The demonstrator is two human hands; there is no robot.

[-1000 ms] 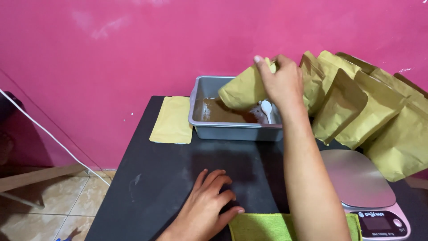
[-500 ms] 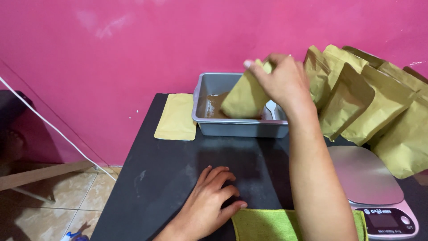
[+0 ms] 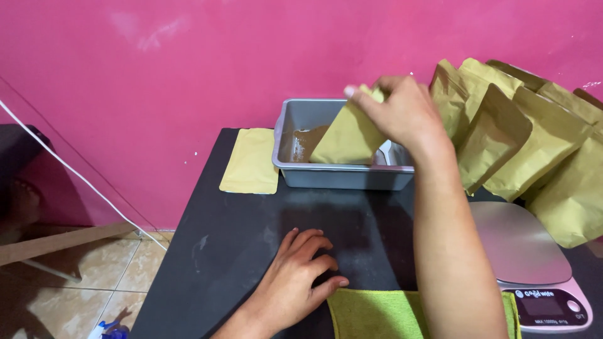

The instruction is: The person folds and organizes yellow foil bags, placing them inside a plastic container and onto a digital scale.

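Pouches: one held, one flat (image 3: 250, 161), several standing (image 3: 502, 135).
Held pouch (image 3: 348, 135): top toward 1 o'clock, over one grey tray (image 3: 339, 177).
Right hand (image 3: 402, 113): pinching pouch.
Left hand (image 3: 298, 279): flat, fingers spread — tabletop (image 3: 220, 251).

A digital scale (image 3: 527, 251) sat at lower right, a green cloth (image 3: 377, 314) beside it, filled pouches (image 3: 534, 138) leaning at upper right.

A black worktop (image 3: 239, 251) carries a grey tray (image 3: 342, 176); left of the tray lies a flat yellow pouch (image 3: 250, 161), right of it a kitchen scale (image 3: 534, 263), nearer the camera a green cloth (image 3: 370, 314).
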